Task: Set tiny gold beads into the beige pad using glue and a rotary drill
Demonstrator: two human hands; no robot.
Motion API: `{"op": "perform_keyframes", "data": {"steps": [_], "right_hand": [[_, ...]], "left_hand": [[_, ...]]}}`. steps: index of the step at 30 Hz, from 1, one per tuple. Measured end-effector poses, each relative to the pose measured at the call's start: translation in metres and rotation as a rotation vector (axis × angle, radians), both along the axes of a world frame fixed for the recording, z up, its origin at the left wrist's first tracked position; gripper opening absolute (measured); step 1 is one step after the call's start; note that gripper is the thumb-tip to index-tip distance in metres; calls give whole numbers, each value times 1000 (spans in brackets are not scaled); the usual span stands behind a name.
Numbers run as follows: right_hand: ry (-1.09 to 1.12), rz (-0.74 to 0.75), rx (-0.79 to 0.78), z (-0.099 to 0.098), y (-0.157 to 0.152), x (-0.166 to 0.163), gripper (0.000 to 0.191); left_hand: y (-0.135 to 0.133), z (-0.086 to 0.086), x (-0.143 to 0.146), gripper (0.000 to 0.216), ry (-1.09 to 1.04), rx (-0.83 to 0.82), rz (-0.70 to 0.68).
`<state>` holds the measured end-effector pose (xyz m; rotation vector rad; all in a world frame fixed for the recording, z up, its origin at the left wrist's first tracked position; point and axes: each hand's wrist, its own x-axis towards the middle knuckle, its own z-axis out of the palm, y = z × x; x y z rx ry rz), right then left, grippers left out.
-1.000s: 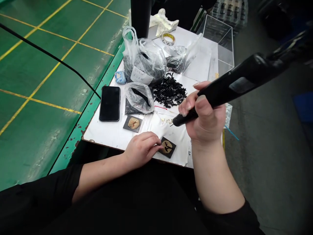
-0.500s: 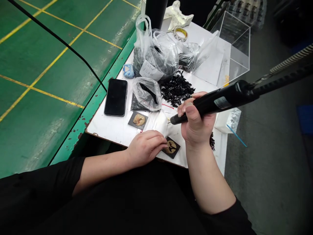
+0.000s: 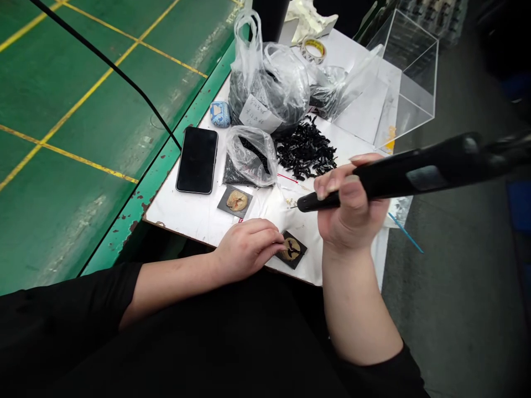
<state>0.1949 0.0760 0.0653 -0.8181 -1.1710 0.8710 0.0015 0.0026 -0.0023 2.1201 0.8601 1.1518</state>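
My right hand (image 3: 352,204) is wrapped round a long black electric screwdriver (image 3: 406,174), its tip hanging over a few small brass screws (image 3: 289,202) on the white table (image 3: 186,213). My left hand (image 3: 246,249) rests curled at the table's near edge, its fingertips pressing on a small black square jig (image 3: 292,250) with a tan disc and a black part on it. A second such jig (image 3: 235,200) lies just beyond the left hand. A heap of small black plastic parts (image 3: 306,149) lies behind the screwdriver tip.
A black phone (image 3: 197,160) lies at the table's left. Plastic bags of black parts (image 3: 265,94) stand behind it, with a smaller bag (image 3: 250,156) in front. A clear acrylic box (image 3: 404,72), a tape roll (image 3: 314,50) and a small blue object (image 3: 219,113) are also there. Green floor lies left.
The view has shifted a little. My right hand with the screwdriver has stayed over the screws, the tool's rear swinging slightly. My left hand has kept still on the jig.
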Motion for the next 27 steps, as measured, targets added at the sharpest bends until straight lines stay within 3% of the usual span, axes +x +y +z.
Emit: {"op": "perform_keyframes", "data": {"steps": [6, 11, 15, 20, 23, 27], "right_hand": [[-94, -105, -22, 27, -9, 5, 45], [-323, -100, -96, 20, -6, 15, 49], [-408, 11, -242, 13, -10, 32, 36], [-1086, 78, -350, 0, -21, 45, 8], [-1378, 125, -310, -9, -25, 40, 14], [-1573, 131, -344, -13, -26, 27, 22]], "left_hand": [[0, -2, 0, 15, -12, -46, 7], [0, -1, -1, 15, 20, -70, -16], [0, -1, -1, 17, 28, -54, -19], [0, -1, 0, 15, 9, -6, -3], [-1, -1, 1, 14, 17, -18, -2], [-1, 0, 1, 16, 37, -41, -18]]}}
